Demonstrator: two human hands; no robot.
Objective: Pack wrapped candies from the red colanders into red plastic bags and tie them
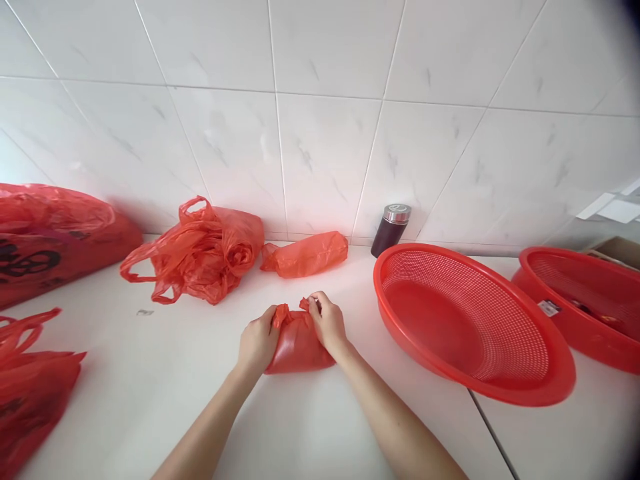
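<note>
A small red plastic bag (299, 345) lies on the white counter (165, 380) in front of me, bulging as if something is inside. My left hand (257, 343) is closed on its left top corner. My right hand (327, 322) pinches the bag's bunched top on the right. Both hands rest on the counter against the bag.
Behind lie a crumpled red bag with handles (200, 253) and a smaller red bag (305, 255). More red bags sit at far left (50, 233) and lower left (30, 393). A dark jar with a metal lid (391, 230) stands by the tiled wall. Two red perforated baskets (470, 320) (590, 300) stand right.
</note>
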